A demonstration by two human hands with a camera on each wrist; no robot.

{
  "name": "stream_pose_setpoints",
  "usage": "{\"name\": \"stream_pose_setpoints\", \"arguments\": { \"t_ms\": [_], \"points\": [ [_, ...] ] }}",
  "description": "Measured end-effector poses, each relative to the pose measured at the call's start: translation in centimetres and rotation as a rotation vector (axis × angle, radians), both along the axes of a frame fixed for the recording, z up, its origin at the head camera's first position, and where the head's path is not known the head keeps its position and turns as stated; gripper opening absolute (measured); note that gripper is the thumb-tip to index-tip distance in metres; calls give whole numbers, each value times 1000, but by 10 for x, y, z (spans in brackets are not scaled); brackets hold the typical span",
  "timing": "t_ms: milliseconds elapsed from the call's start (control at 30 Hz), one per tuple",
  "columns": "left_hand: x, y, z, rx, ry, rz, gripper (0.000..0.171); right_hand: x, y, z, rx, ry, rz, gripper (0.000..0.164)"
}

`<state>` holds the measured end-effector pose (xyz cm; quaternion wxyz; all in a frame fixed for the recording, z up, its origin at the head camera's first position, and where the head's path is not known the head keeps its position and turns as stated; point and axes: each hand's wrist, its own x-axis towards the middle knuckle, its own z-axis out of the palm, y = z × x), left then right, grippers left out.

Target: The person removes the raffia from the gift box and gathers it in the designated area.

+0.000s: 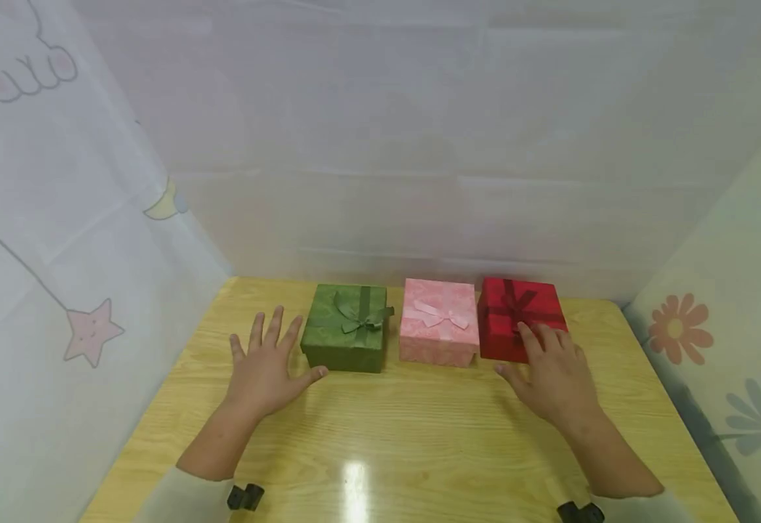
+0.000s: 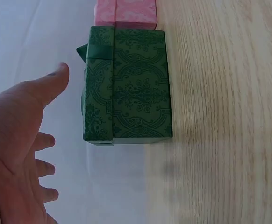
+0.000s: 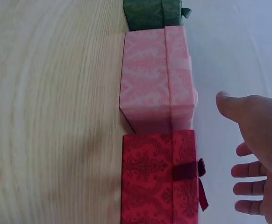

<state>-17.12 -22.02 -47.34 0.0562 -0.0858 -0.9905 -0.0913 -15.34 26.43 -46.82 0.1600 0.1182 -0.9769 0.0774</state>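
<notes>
Three lidded gift boxes with ribbon bows stand in a row on the wooden table. On the left is a green gift box [image 1: 344,356], in the middle a pink gift box [image 1: 435,352], and on the right a red gift box [image 1: 501,338]. My left hand [image 1: 264,374], fingers spread, is beside the green box and holds nothing. In the left wrist view its thumb stands apart from that box. My right hand [image 1: 557,378] hovers at the near side of the red box, partly covering it in the head view. The right wrist view shows its extended fingers apart from the boxes.
The wooden table [image 1: 413,436] spreads in front of the boxes. A white cloth [image 1: 419,145] hangs close behind them. Printed cloths close in the left side [image 1: 46,254] and the right side [image 1: 733,312].
</notes>
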Motion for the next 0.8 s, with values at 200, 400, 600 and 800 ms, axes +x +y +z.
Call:
{"name": "stream_pose_setpoints", "arguments": {
  "t_ms": [200,400,600,800],
  "points": [
    [-1,-4,0,64,19,-17,100,3,-19,-4,-121,-53,38,72],
    [1,-4,-2,191,-7,-28,98,3,-46,-13,-234,-107,80,57],
    [-3,-5,-13,322,-83,-16,103,2,-75,-21,-296,-138,112,50],
    [-11,-3,-18,424,-146,-10,108,-6,-105,-26,-410,-243,160,63]
  ]
}}
